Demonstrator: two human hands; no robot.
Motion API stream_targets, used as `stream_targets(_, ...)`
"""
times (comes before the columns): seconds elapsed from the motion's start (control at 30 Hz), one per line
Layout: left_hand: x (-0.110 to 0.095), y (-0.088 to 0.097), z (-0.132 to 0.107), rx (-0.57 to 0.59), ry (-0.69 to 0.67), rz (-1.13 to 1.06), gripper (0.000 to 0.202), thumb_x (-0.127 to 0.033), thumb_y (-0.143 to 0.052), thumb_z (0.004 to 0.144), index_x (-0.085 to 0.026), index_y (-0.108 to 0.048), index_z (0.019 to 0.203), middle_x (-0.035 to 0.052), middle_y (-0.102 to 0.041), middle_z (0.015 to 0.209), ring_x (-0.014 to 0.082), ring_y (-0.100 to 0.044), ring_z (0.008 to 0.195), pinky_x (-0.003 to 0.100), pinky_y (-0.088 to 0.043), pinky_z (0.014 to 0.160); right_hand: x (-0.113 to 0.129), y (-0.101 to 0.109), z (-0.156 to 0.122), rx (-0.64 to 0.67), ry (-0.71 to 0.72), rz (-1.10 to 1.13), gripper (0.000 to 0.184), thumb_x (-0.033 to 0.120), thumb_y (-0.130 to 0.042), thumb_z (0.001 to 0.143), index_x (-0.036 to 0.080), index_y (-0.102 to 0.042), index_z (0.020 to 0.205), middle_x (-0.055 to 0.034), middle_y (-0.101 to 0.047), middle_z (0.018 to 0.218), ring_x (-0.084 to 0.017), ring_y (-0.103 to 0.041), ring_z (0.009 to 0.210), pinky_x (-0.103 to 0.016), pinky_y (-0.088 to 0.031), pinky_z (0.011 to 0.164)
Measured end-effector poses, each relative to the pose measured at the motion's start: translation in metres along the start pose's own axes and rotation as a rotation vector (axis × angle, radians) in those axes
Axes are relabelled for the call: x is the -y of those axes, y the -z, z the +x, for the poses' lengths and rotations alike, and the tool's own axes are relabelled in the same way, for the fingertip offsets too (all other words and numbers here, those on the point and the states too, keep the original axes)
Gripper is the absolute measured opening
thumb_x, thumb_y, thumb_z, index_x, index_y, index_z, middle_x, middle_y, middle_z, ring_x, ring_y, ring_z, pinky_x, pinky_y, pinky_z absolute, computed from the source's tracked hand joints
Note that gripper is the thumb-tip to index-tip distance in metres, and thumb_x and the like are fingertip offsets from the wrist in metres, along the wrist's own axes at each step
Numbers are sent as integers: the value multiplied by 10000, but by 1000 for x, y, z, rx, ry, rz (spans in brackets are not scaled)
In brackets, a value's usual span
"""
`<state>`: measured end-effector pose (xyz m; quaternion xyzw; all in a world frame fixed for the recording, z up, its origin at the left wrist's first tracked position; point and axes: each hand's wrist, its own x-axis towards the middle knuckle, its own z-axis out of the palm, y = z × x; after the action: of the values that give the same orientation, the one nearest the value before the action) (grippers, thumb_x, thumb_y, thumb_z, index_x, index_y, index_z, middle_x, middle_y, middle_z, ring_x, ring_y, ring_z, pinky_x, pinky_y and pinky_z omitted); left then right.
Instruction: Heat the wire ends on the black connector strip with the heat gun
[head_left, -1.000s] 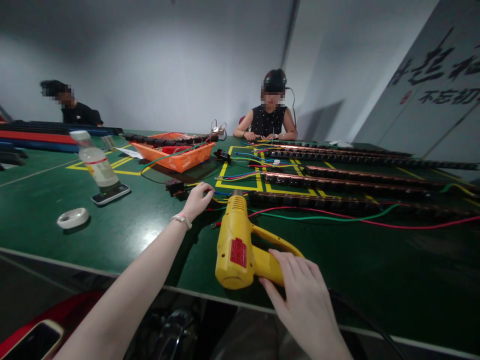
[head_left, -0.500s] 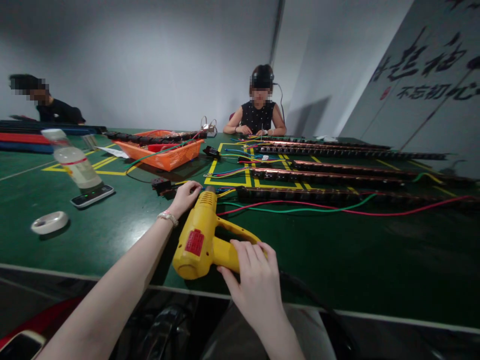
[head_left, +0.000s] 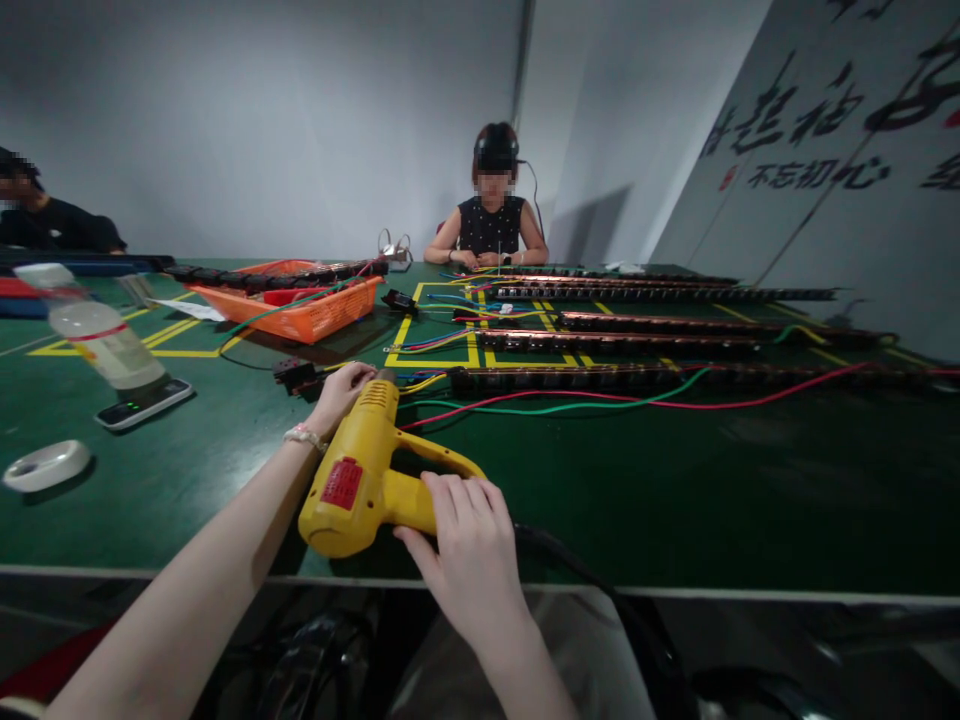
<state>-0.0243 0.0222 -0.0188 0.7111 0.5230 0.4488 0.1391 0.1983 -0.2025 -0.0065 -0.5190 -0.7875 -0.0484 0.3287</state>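
Beside the heat gun [head_left: 360,470], the left hand [head_left: 337,392] pinches wires [head_left: 420,383]; the right hand [head_left: 469,545] grips its handle. Best keep fingers off the nozzle.

The yellow heat gun [head_left: 360,470] has swung from pointing straight away to angling up-right, its nozzle now beside the left hand [head_left: 339,388]. The right hand [head_left: 465,545] has closed further round the handle. The left hand has stayed on the wires.
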Motion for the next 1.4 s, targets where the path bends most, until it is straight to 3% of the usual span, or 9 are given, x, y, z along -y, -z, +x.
stream_targets(0.37, -2, 1, -4, 58, 40, -80, 423, -544, -565, 701, -157, -638, 856, 70, -676, 832, 205, -607, 776, 328, -478, 733, -9, 8, 2, 44, -22, 9, 491, 445, -668, 785, 169, -525, 1165, -32, -611, 1014, -196, -534, 934, -374, -418, 879)
stream_targets(0.57, -9, 0, -6, 16, 14, -60, 392, -537, -558, 730, -164, -624, 831, 64, -669, 834, 187, -599, 767, 314, -487, 733, -25, 20, -4, 45, -36, -33, 488, 425, -684, 777, 172, -529, 1164, -44, -622, 1033, -202, -548, 937, -368, -421, 868)
stream_targets(0.8, -11, -3, -7, -18, 6, -68, 373, -541, -564, 722, -179, -613, 797, 59, -661, 818, 186, -592, 773, 282, -480, 674, -54, 30, -19, -34, -31, -93, 450, 364, -671, 801, 167, -528, 1180, -41, -627, 1060, -211, -545, 949, -370, -387, 879)
stream_targets(0.97, -5, -5, -5, 16, -9, -98, 354, -517, -557, 742, -174, -606, 816, 48, -653, 794, 181, -596, 748, 300, -474, 707, -59, 34, -24, -64, -24, -107, 446, 322, -685, 790, 154, -534, 1174, -35, -626, 1055, -205, -545, 949, -367, -374, 888)
stream_targets(1.1, -2, -6, -4, 26, 1, -126, 374, -526, -560, 741, -167, -621, 827, 53, -662, 793, 189, -605, 750, 319, -479, 730, -56, 42, -19, 30, -56, -93, 528, 385, -697, 763, 133, -532, 1197, -49, -625, 1024, -216, -549, 931, -377, -401, 857)
stream_targets(1.23, -3, -6, -3, 40, 17, -160, 407, -551, -571, 732, -162, -639, 829, 58, -675, 804, 192, -612, 759, 317, -482, 737, -53, 54, -1, 195, -109, -27, 664, 517, -769, 626, 151, -557, 1138, -42, -630, 1007, -226, -568, 939, -373, -425, 848)
stream_targets(1.4, -3, -6, -3, 57, 27, -162, 410, -543, -545, 759, -156, -641, 858, 73, -681, 877, 199, -615, 794, 312, -478, 740, -49, 54, 18, 350, -142, -97, 335, 449, -722, 692, 199, -568, 852, -4, -645, 853, -203, -607, 795, -328, -440, 696)
